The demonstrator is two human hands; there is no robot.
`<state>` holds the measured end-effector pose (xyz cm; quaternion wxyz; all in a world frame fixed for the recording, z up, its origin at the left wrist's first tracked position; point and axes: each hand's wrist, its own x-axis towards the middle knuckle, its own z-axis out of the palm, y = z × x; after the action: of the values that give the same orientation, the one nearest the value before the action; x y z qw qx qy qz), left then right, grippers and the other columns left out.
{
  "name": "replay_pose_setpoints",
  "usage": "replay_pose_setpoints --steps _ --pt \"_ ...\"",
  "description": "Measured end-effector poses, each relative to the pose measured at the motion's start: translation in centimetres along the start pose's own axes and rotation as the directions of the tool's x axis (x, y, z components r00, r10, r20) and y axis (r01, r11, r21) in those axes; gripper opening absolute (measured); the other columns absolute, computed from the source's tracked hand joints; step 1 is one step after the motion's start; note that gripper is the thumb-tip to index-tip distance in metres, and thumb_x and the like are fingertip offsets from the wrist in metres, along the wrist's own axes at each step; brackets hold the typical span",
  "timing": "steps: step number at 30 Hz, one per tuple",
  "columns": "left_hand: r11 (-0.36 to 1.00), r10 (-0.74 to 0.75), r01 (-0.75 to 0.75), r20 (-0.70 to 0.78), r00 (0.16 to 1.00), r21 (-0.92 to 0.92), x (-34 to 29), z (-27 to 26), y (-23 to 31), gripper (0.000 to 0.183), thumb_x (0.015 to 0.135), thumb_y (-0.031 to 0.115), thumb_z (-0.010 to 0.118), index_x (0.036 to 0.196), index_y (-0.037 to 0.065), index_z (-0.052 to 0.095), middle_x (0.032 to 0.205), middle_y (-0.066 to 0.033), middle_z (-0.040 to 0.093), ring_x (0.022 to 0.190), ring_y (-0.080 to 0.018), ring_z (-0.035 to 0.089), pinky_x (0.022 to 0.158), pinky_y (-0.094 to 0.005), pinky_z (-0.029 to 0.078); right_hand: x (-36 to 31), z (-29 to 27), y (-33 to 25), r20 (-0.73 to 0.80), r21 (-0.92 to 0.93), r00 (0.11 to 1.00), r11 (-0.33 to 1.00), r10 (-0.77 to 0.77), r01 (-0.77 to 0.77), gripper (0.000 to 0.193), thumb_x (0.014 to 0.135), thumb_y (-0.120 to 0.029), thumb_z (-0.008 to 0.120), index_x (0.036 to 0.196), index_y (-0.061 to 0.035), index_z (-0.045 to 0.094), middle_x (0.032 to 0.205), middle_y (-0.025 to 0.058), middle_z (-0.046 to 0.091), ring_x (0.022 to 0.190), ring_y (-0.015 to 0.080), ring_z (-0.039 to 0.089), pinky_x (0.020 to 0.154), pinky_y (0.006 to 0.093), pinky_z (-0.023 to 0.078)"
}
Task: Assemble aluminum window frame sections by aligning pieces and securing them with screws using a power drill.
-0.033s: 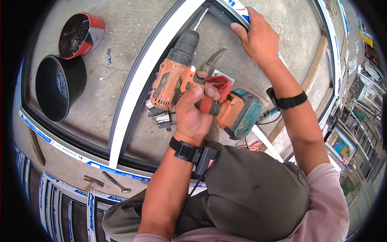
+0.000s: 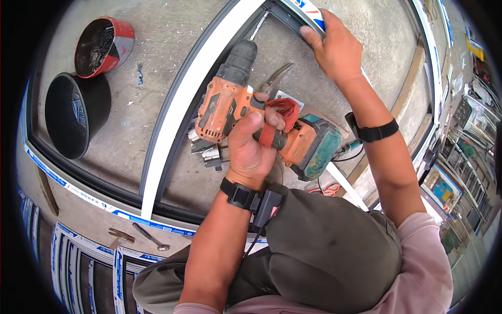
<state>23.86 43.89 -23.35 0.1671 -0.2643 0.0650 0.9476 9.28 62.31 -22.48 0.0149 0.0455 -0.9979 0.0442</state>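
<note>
My left hand is wrapped round the handle of an orange and black cordless drill with a teal battery. Red cloth or tape is tied about that handle. The drill's long thin bit reaches up to the inner corner where two bars of a dark aluminium frame meet, white film covering its face. My right hand grips the frame's upper bar to the right of this corner, thumb on the inner side and fingers over the outer side. The bit's very tip is hard to make out against the dark corner.
On the concrete floor at left are a red bucket of small dark metal pieces and a black bucket. Below the frame lie a hammer and a metal wrench-like tool. Red-handled scissors are beside my knee.
</note>
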Motion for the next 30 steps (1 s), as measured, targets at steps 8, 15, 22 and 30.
replay_pose_setpoints --steps 8,15,22,30 --pt "0.999 0.023 -0.023 0.000 1.000 -0.042 2.2 -0.6 -0.3 0.046 0.081 0.021 0.065 0.117 0.000 0.046 0.077 -0.0089 0.059 0.077 -0.0225 0.057 0.081 -0.0386 0.045 0.2 -1.3 -1.2 0.037 0.159 0.996 0.984 0.078 -0.083 0.041 0.086 -0.035 0.060 0.114 -0.0049 0.058 0.094 0.0195 0.064 0.090 0.0373 0.061 0.079 0.0450 0.047" --pt "1.000 0.008 -0.008 -0.033 0.999 0.011 3.3 -0.9 0.0 0.046 0.079 0.023 0.067 0.115 0.002 0.047 0.075 -0.0079 0.059 0.076 -0.0219 0.057 0.080 -0.0382 0.046 0.4 -1.2 -0.7 0.058 0.175 0.997 0.983 0.049 -0.058 0.049 0.085 -0.044 0.061 0.117 -0.0067 0.056 0.103 0.0188 0.064 0.095 0.0370 0.062 0.080 0.0448 0.049" --pt "0.999 0.013 -0.011 -0.047 0.999 0.050 3.9 -1.2 -0.2 0.045 0.079 0.022 0.066 0.115 0.002 0.048 0.075 -0.0073 0.059 0.075 -0.0220 0.057 0.079 -0.0386 0.046 0.3 -1.2 -0.4 0.045 0.171 0.998 0.984 0.040 -0.048 0.049 0.085 -0.044 0.061 0.116 -0.0060 0.056 0.103 0.0182 0.064 0.096 0.0362 0.062 0.081 0.0438 0.048" --pt "0.999 -0.002 0.004 -0.041 0.999 0.047 3.9 -0.8 0.0 0.043 0.081 0.022 0.064 0.116 0.003 0.049 0.075 -0.0070 0.058 0.075 -0.0222 0.056 0.077 -0.0385 0.045 0.4 -1.4 -0.5 0.051 0.209 0.998 0.976 0.043 -0.052 0.049 0.085 -0.044 0.061 0.115 -0.0054 0.056 0.102 0.0185 0.064 0.095 0.0367 0.061 0.081 0.0442 0.048"
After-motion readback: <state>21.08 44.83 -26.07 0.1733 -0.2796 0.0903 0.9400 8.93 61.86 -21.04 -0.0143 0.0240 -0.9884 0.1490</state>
